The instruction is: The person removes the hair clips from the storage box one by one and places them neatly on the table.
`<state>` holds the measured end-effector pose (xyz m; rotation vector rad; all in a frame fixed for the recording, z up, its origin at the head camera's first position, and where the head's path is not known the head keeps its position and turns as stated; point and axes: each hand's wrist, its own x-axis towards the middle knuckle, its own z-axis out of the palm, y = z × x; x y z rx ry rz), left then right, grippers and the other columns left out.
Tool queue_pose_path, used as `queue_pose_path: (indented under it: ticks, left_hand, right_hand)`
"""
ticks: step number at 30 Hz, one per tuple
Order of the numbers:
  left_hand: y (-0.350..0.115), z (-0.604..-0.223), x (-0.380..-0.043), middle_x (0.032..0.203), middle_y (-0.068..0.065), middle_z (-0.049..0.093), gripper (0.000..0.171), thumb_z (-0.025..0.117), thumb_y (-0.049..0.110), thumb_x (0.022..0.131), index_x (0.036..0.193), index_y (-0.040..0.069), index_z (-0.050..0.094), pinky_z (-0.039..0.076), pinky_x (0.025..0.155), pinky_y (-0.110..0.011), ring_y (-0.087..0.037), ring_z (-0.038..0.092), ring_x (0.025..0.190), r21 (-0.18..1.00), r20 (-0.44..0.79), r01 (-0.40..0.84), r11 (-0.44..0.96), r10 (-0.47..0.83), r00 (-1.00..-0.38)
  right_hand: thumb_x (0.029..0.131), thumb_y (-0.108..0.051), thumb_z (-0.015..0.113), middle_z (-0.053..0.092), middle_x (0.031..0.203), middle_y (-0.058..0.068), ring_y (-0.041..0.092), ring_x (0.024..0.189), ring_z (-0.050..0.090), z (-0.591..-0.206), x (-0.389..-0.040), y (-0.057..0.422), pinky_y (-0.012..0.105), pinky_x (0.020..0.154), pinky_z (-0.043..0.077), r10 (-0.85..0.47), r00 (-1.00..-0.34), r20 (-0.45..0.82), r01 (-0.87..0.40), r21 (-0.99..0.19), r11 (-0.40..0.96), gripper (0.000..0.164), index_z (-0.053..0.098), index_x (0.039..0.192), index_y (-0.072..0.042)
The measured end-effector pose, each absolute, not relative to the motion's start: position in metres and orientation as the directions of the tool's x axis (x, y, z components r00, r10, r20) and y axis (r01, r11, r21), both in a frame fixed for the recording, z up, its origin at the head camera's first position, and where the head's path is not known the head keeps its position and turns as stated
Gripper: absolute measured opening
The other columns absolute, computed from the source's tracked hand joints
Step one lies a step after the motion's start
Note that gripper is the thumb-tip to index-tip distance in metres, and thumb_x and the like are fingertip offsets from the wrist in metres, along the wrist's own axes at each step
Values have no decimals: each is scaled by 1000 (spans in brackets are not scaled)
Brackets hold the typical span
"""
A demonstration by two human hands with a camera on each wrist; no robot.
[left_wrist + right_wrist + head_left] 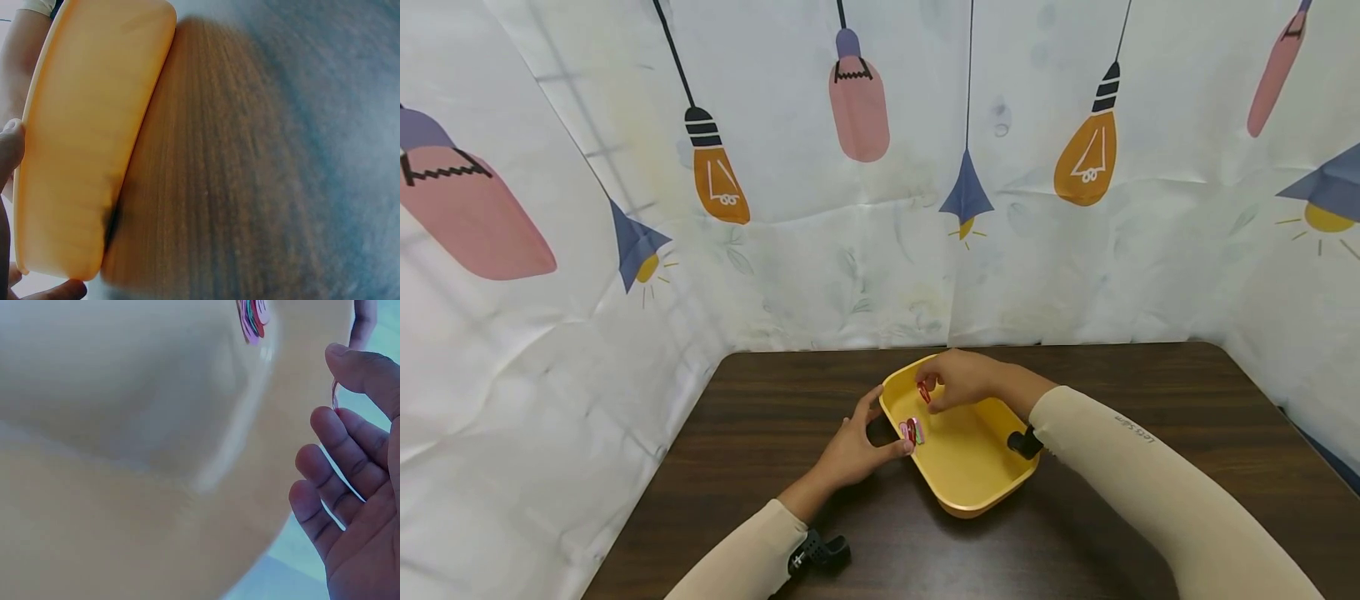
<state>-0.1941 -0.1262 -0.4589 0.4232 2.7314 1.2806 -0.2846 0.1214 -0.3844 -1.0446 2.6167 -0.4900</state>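
Observation:
A yellow plastic bin (973,471) stands at an angle on the table. My left hand (852,450) grips its left end, thumb at the near rim and fingers spread round the far corner; the left wrist view shows the fingertips against the bin's outer wall (94,131). Over the bin's far part, my right hand (964,379) pinches a red hair clip (923,392) between thumb and index finger. Seen edge-on in the right wrist view, that clip is a thin sliver. Several pink, red and green hair clips (252,320) lie side by side on the bin floor, close to the left thumb.
The dark wood-grain table (790,400) carries the bin near its far edge. Behind and at the sides hangs a white curtain (797,275) printed with lamps and bulbs. A black wrist camera (1024,443) on the right arm hangs over the bin's right rim.

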Motion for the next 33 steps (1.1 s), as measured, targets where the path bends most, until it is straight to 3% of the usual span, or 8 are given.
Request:
queue_pose_path:
  ticks: [22, 29, 33]
  left_hand:
    - [-127, -460, -193, 146, -19, 55, 108, 80, 64, 79, 163, 27, 23, 8, 119, -64, -33, 51, 137, 764, 22, 193, 615, 274, -961]
    - [-126, -460, -193, 146, -19, 55, 107, 81, 61, 80, 162, 27, 24, 9, 119, -64, -33, 52, 136, 763, 23, 192, 617, 271, -962]
    - [-126, -461, -194, 146, -18, 55, 107, 81, 63, 79, 162, 27, 24, 9, 119, -64, -34, 51, 136, 760, 29, 197, 620, 271, -962]
  right_hand:
    - [88, -30, 84, 67, 103, 1, 27, 101, 63, -368, -281, 155, 39, 91, 51, -667, -741, -84, -560, -471, 681, 47, 69, 125, -6]
    - [87, -31, 85, 66, 100, -2, 18, 90, 59, -366, -278, 170, 36, 84, 51, -654, -754, -59, -555, -477, 682, 48, 69, 125, -6]
    - [87, -33, 85, 67, 104, -4, 15, 92, 61, -367, -277, 182, 36, 85, 53, -634, -771, -51, -527, -507, 682, 52, 68, 128, -6]
